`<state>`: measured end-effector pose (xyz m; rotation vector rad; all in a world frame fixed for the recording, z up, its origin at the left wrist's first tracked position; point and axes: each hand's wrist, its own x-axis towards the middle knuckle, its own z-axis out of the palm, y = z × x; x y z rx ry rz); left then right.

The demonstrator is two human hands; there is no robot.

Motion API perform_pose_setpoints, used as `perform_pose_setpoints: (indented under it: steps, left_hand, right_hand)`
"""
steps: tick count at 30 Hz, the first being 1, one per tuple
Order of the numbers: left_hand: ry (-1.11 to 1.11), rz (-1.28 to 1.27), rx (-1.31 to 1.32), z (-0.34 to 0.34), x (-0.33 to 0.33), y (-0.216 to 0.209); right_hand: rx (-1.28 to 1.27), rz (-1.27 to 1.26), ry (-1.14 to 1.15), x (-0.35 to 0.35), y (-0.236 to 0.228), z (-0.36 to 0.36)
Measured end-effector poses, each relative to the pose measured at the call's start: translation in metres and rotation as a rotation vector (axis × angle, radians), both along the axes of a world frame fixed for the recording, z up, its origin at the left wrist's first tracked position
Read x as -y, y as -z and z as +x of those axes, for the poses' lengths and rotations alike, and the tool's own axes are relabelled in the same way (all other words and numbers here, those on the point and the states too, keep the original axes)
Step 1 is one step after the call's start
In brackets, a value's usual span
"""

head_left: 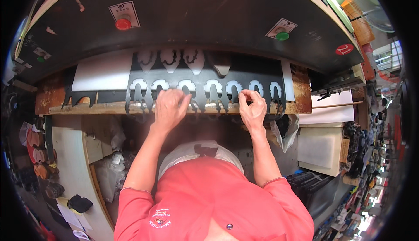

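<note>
My left hand (169, 109) and right hand (253, 109) are curled over the front edge of the surface (87, 109), at the dark sheet (198, 83) with its row of pale arches; I cannot tell whether either grip is pinching it or merely touching. The sheet lies along that edge, its near border hanging over. Uneven pulling could tear its narrow strips, and too much overhang could drag it askew or off the edge.
</note>
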<state>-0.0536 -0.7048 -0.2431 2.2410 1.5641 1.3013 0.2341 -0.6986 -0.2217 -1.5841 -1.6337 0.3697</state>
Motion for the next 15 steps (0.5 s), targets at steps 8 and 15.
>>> perform_pose_setpoints:
  steps: [8,15]
  left_hand:
    - [0.037,-0.191,-0.011,0.005,0.080,-0.005]
    - [0.087,-0.374,0.057,-0.005,0.069,-0.013]
  right_hand:
    - [0.180,0.021,-0.197,-0.033,-0.006,-0.060]
    - [0.139,-0.030,-0.138,-0.047,0.010,-0.071]
